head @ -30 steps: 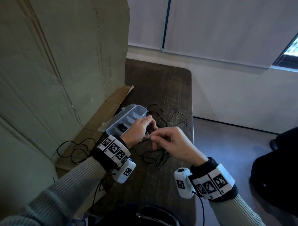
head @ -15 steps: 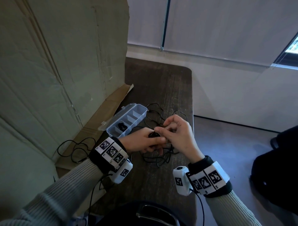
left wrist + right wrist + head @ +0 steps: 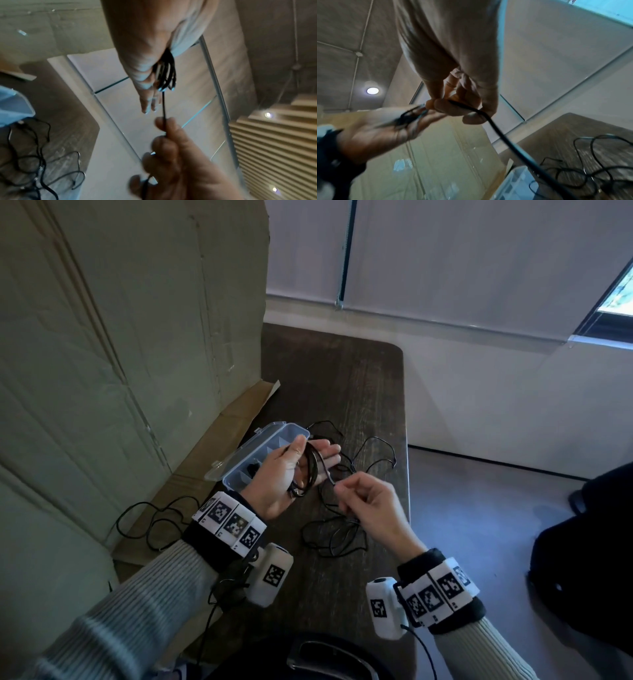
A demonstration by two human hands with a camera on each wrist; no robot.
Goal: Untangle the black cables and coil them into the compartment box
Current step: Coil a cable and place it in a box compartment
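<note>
A black cable (image 3: 313,470) is partly wound into loops around the left hand (image 3: 291,470), held palm up just above the compartment box (image 3: 274,436). A short taut stretch runs from the loops to the right hand (image 3: 370,505), and the rest trails down into the loose tangle of cables (image 3: 337,537) on the worktop (image 3: 329,378).

Judged risks: if the right hand pulls before the tangle frees, a knot may tighten or drag the pile; if the left fingers spread further, the loops may slide off and spring apart.

The left grip is mostly apart, fingers nearly straight, thumb (image 3: 297,447) resting over the loops. The right grip is pinched together, thumb and forefinger clamped on the cable. The box lies open beside cardboard (image 3: 130,344); one compartment holds something dark.
</note>
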